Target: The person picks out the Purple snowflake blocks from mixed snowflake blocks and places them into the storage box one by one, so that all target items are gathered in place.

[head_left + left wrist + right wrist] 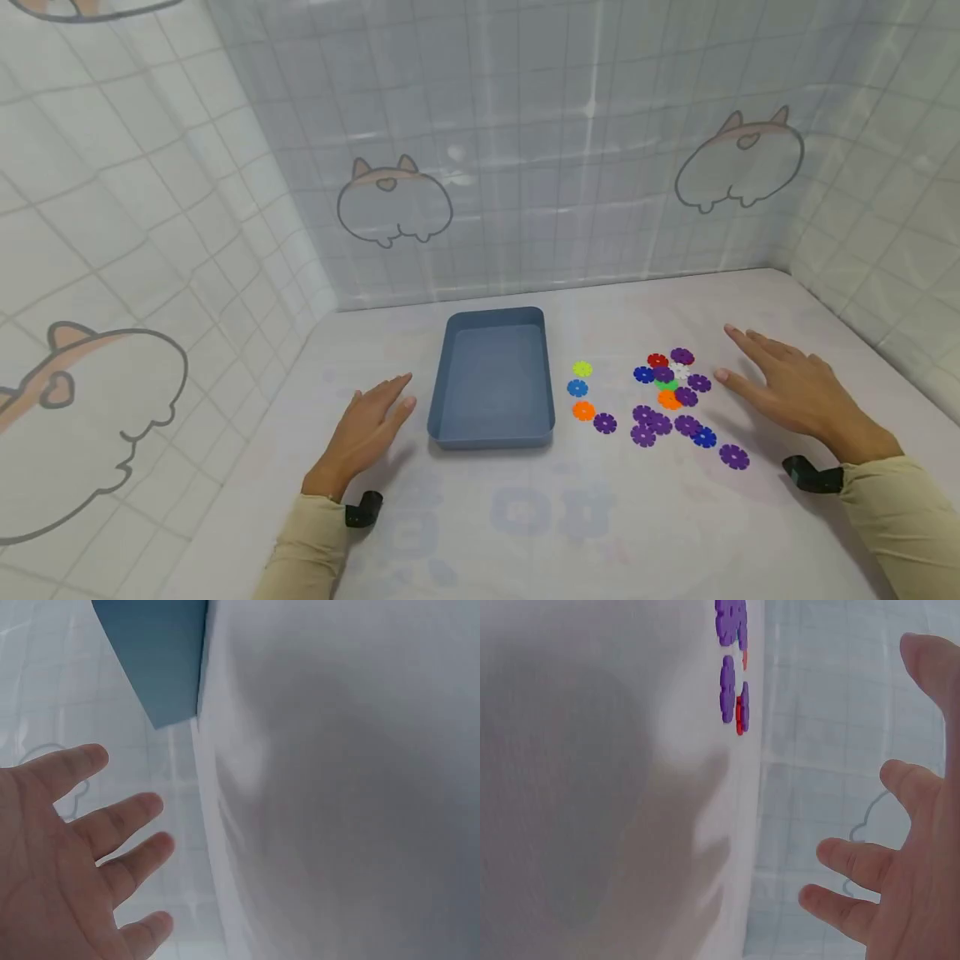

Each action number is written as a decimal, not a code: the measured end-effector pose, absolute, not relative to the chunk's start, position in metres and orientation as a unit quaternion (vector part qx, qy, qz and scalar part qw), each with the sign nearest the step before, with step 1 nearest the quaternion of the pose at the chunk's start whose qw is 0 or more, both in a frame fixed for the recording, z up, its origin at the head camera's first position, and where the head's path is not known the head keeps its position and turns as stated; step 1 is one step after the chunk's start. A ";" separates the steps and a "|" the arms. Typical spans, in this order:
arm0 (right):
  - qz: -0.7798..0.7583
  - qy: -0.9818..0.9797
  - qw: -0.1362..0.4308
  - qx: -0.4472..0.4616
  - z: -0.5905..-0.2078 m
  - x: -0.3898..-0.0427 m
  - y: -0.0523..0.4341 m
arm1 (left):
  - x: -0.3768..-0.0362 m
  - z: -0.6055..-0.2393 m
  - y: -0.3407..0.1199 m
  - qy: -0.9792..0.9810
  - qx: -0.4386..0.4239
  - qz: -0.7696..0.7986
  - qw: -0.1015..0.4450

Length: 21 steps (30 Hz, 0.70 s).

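Observation:
A blue-grey rectangular tray stands on the table with nothing inside it. My left hand hovers to the left of the tray, fingers spread and holding nothing; the left wrist view shows its palm and a corner of the tray. To the tray's right lie several flower-shaped plastic discs, mostly purple, with others in orange, yellow-green and blue. My right hand is raised just right of the disc cluster, its fingers extended and apart from the discs. Purple discs show in the right wrist view.
A white cloth with faint printing covers the table. Tiled-pattern sheets with cartoon animal drawings form the back wall, the left wall and the right wall. A small black device sits at each wrist.

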State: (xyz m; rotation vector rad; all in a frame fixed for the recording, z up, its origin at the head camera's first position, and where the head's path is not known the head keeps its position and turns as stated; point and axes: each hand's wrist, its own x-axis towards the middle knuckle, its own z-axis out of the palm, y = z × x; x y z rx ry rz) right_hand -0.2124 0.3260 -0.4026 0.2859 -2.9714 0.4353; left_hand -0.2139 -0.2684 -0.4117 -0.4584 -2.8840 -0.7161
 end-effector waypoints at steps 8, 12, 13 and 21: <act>0.241 -0.966 0.035 0.091 -0.405 -0.209 0.316 | -0.220 -0.415 -0.246 -0.934 -0.111 -0.339 0.025; 0.293 -0.950 0.040 0.103 -0.409 -0.204 0.314 | -0.227 -0.419 -0.238 -0.916 -0.110 -0.385 0.002; 0.301 -0.947 0.035 0.102 -0.410 -0.203 0.315 | -0.228 -0.421 -0.236 -0.913 -0.113 -0.393 -0.003; 0.325 -0.937 -0.047 0.121 -0.413 -0.192 0.322 | -0.231 -0.424 -0.232 -0.899 -0.123 -0.420 -0.027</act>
